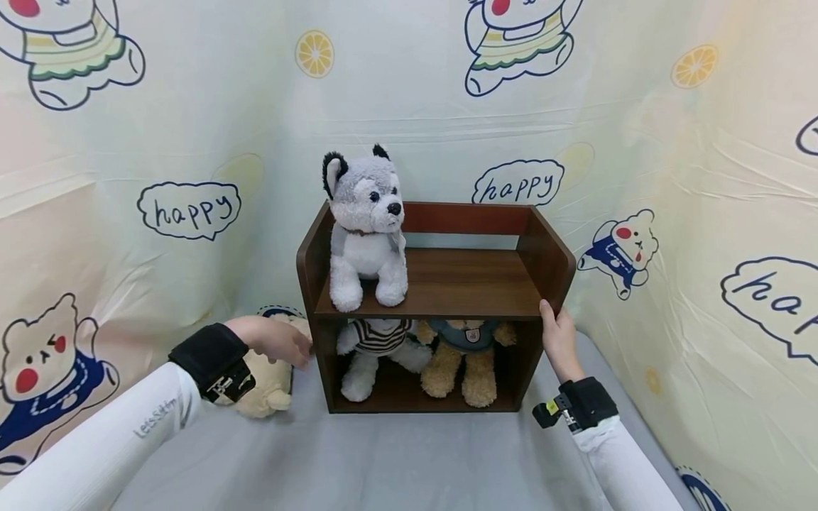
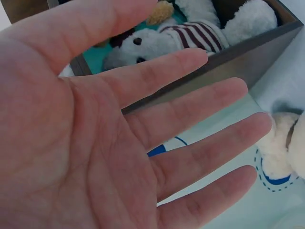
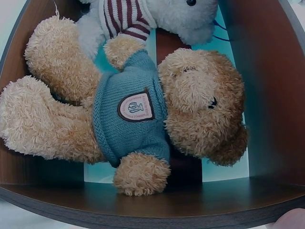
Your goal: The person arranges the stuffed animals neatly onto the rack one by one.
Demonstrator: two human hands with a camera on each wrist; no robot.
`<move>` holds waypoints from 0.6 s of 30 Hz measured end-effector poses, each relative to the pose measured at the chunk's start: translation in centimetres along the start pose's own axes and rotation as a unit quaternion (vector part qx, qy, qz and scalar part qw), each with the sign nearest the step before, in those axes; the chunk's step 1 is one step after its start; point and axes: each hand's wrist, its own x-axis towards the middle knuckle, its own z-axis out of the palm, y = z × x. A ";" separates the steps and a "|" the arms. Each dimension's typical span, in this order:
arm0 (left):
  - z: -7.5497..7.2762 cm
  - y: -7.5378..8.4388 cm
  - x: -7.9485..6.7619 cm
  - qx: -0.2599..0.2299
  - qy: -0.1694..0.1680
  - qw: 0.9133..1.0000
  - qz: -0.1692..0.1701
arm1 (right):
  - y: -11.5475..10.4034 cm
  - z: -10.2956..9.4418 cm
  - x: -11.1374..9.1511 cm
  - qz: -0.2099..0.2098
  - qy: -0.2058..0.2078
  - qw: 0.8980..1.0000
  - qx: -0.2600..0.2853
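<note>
A brown two-tier wooden shelf [image 1: 473,280] stands upright in the head view. A grey-and-white plush husky [image 1: 367,248] sits on its upper tier at the left. In the lower tier are a white plush toy in a striped top [image 2: 193,37] and a tan teddy bear in a blue-green sweater [image 3: 128,112]. My left hand [image 1: 277,339] is beside the shelf's left panel, fingers extended and holding nothing; contact cannot be made out. At the right panel's front edge, my right hand [image 1: 561,341] grips the board, thumb in front and fingers along the outer side.
A cream plush toy [image 1: 265,387] lies left of the shelf, partly hidden behind my left hand and wrist. The grey surface [image 1: 409,454] extends in front of the shelf. Printed cloth [image 1: 409,113] hangs behind and at both sides.
</note>
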 end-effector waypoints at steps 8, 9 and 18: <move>-0.8 -2.3 -0.3 -0.063 -0.004 0.998 -0.021 | -0.1 0.1 0.1 -0.001 -0.006 1.000 0.002; -0.9 -2.6 -0.4 -0.066 -0.003 0.997 -0.025 | -0.1 0.1 0.1 0.001 -0.004 1.000 0.002; -1.5 -4.5 -0.7 -0.068 0.021 0.996 -0.051 | 0.0 0.0 0.0 0.005 -0.006 1.000 -0.001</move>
